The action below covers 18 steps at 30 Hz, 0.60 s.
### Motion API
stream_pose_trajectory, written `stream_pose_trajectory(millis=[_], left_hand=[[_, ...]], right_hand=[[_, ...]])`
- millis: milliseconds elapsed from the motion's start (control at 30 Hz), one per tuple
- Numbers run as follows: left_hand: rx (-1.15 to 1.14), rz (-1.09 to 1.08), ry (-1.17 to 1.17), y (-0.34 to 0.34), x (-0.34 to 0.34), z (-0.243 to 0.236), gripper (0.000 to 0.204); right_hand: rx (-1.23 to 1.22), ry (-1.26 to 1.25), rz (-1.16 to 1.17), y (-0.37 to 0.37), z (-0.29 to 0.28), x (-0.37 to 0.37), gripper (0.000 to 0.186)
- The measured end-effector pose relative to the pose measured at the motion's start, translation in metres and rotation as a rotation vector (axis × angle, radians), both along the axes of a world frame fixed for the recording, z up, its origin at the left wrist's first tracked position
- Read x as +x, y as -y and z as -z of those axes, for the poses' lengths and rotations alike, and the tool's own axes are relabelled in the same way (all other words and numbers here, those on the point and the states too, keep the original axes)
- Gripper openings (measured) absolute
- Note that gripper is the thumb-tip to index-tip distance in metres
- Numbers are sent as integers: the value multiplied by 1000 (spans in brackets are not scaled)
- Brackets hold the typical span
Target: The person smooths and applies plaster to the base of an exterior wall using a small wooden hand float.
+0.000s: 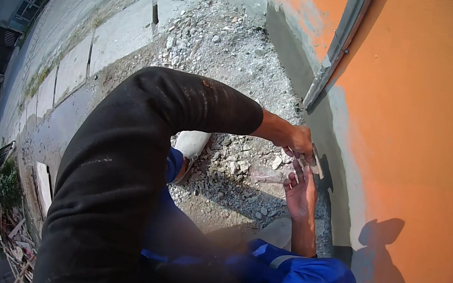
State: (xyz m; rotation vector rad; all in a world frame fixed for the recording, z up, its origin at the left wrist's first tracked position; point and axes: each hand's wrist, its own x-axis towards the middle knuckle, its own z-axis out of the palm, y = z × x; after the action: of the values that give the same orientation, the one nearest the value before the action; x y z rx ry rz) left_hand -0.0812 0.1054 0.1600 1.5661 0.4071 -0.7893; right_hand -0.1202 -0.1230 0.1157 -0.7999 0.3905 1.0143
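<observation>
Orange wall, rubble below; left hand gripping trowel, right hand open beside it

Rubble; concrete slabs; scrap wood.

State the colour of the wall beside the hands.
Orange, with a grey band along its base; head view.

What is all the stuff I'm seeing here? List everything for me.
Wall: one, orange with a grey band low down, right.
Pipe: one, grey, running down the wall.
Small flat tool: one, pale, against the grey band, at both hands.
Rubble: many pieces, grey-white, on the ground by the wall.
Paving slabs: several, grey, left of the rubble.
Shoe: one, white, centre.
Left hand: one, on the tool.
Right hand: one, fingers up by the tool.
</observation>
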Motion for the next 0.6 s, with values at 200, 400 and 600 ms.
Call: stream_pose_trajectory(millis=[200,400,600], left_hand=[[-73,188,-16,32,19,44,26],[142,300,914,54,-2,25,40],[-120,552,886,86,-30,-5,30]], right_hand=[[-222,91,193,19,5,-3,28],[-699,328,82,42,-59,-11,26],[-997,308,324,41,-132,-59,20]])
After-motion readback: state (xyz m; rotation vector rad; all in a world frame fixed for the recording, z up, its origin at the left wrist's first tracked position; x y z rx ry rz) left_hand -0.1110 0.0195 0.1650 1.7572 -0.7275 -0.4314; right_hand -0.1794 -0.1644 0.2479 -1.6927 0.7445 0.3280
